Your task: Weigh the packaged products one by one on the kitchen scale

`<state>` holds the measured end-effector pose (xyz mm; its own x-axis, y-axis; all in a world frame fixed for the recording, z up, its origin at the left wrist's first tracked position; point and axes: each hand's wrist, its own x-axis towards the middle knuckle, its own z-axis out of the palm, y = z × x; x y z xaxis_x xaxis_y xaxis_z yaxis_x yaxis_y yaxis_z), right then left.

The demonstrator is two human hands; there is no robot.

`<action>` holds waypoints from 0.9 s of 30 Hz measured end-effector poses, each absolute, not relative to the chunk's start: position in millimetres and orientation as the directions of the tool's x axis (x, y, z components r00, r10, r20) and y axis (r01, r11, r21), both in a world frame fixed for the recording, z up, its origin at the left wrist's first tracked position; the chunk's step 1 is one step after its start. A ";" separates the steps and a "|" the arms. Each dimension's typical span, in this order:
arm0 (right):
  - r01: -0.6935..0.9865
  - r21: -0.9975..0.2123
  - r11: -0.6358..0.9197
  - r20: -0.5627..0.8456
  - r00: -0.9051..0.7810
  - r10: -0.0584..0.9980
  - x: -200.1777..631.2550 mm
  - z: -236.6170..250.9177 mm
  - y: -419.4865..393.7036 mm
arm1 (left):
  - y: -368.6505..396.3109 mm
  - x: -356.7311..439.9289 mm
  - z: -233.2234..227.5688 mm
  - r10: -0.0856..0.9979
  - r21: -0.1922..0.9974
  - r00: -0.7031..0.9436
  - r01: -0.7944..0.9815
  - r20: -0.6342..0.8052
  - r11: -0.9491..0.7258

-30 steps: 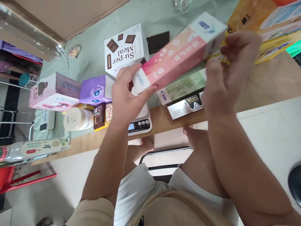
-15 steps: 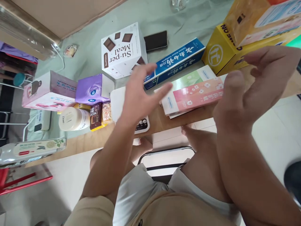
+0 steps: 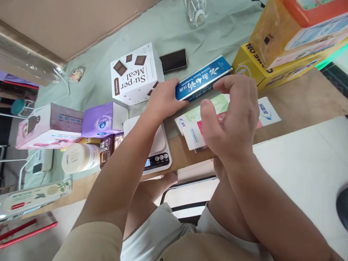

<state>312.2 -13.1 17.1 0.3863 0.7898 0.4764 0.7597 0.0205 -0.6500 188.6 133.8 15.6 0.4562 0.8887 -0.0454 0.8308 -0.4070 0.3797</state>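
Observation:
My left hand [image 3: 164,101] grips the left end of a blue toothpaste box [image 3: 205,78], its thumb along the near side and its fingers at the far side. My right hand [image 3: 232,123] hovers near the box's right half, thumb and fingers apart, holding nothing. Beneath it lie a pink-and-white flat box [image 3: 193,136] and a green-and-white one [image 3: 221,103], partly hidden by the hand. A white kitchen scale [image 3: 160,163] with a lit display sits under my left forearm, which covers part of it.
Behind my left hand stands a white Su-per Meal box [image 3: 133,74], beside a phone [image 3: 174,60]. A purple tissue pack [image 3: 99,121], a pink box [image 3: 51,127] and a cream jar [image 3: 78,157] are at left. A yellow box [image 3: 274,70] bears an orange package [image 3: 282,32] at right.
My left hand has closed on the toothpaste box's left end. My right hand has moved left, over the flat boxes and toward the toothpaste box. The view has shifted slightly.

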 end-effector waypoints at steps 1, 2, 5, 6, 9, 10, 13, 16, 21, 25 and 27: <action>0.767 -0.642 0.010 0.472 0.384 0.794 312.6 16.2 -13.0 | 132.6 188.1 18.3 0.889 0.386 0.456 0.826 -0.030 -0.411; 0.774 -0.634 0.005 0.471 0.380 0.796 312.9 15.4 -13.0 | 131.2 187.4 22.3 0.890 0.393 0.456 0.819 -0.006 -0.417; 0.793 -0.609 -0.015 0.477 0.381 0.792 313.8 13.2 -12.8 | 123.4 181.6 42.9 0.881 0.405 0.467 0.792 0.081 -0.457; 0.799 -0.600 -0.022 0.485 0.386 0.785 314.1 12.7 -12.6 | 118.8 177.3 52.4 0.876 0.399 0.472 0.787 0.100 -0.470; 0.814 -0.581 0.007 0.552 0.388 0.738 312.1 14.3 -12.7 | 96.9 153.1 83.1 0.877 0.333 0.462 0.813 0.128 -0.477; 0.818 -0.573 0.040 0.586 0.375 0.718 309.4 16.6 -13.4 | 86.9 140.9 92.0 0.885 0.308 0.446 0.830 0.133 -0.465; 0.824 -0.549 0.140 0.632 0.300 0.715 291.1 29.3 -19.1 | 51.6 94.2 106.4 0.898 0.316 0.404 0.841 0.171 -0.439; 0.826 -0.533 0.185 0.553 0.174 0.815 260.8 44.0 -27.0 | 17.4 42.6 98.8 0.904 0.402 0.374 0.810 0.208 -0.427; 0.822 -0.547 0.158 0.309 0.023 0.951 219.0 48.3 -26.5 | -9.3 -8.3 63.3 0.952 0.410 0.243 0.861 0.188 -0.301; 0.815 -0.571 0.101 0.281 0.078 0.957 209.8 39.6 -17.4 | -9.6 -3.3 46.5 0.957 0.418 0.244 0.862 0.156 -0.288; 0.824 -0.560 0.085 0.305 0.110 0.946 208.2 36.2 -13.5 | -10.0 6.7 43.0 0.971 0.425 0.207 0.873 0.119 -0.238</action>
